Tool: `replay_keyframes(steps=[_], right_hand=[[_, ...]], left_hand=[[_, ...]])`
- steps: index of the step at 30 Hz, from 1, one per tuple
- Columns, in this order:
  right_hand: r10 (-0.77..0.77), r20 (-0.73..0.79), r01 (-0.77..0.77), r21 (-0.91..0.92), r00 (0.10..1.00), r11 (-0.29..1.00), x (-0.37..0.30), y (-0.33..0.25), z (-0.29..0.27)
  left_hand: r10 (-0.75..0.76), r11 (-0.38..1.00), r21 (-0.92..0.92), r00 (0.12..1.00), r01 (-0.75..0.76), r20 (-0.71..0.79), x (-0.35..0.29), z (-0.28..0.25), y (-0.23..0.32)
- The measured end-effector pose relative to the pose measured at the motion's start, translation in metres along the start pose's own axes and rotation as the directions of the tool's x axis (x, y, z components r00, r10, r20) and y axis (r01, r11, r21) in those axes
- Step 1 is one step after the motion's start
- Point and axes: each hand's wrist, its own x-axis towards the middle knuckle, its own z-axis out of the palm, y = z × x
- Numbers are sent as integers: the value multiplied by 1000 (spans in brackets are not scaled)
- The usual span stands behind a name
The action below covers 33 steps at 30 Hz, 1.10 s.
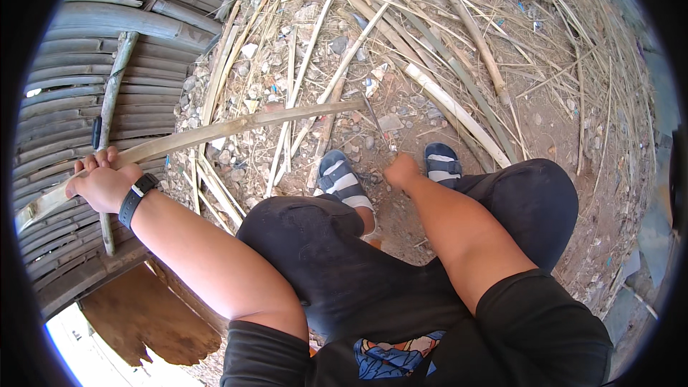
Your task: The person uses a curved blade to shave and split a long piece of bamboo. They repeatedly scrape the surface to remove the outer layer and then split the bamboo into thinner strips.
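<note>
I look down on bare ground (pixel 539 127), brown and stony, strewn with straw and split bamboo that lies thickest towards the top of my view. On the left a wall (pixel 64 64) of bamboo slats rises, with a thin pole (pixel 115 86) set across its slats. The person's dark trousers (pixel 301 244) fill the lower middle, knees bent and spread apart. The long bamboo strip (pixel 236 127) slants from beside the wall at lower left up to the middle of my view, above the ground and in front of the left foot. Below the wall I make out a brown sheet (pixel 147 308) with a ragged lower edge. A pale split piece (pixel 459 116) lies on the ground ahead of the right foot. Both feet wear dark sandals (pixel 349 190) with light bands. I see the left hand (pixel 107 180) clamped on the strip near its lower-left end, fingers over the upper edge. The right hand (pixel 403 171), between the knees, is closed in a fist on a thin tool (pixel 374 115), its grip hidden from me. The tool's slender shaft reaches the strip's far end; I cannot tell whether they touch. A dark wristband (pixel 130 208) circles the left wrist.
</note>
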Motion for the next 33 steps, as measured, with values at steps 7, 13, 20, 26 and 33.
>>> replay_keyframes(steps=[7, 13, 20, 26, 33], right_hand=[[-218, 599, -461, 760, 771, 458, -1, -37, -9], [-570, -148, 588, 141, 808, 797, -51, -91, 32], [-446, -136, 459, 83, 885, 885, -58, -77, -7], [-438, -155, 453, 81, 885, 888, -54, -89, -12], [-589, -46, 587, -47, 807, 808, -60, -95, -19]], left_hand=[[-7, 1000, 4, 1000, 7, 11, -13, 13, 8], [-29, 999, -44, 999, 31, 29, -8, 8, 10], [-6, 997, -77, 999, 10, 49, -6, 5, 29], [24, 993, -119, 999, -21, 28, -17, 13, 12], [19, 996, -86, 999, -22, -38, -4, 5, -2]])
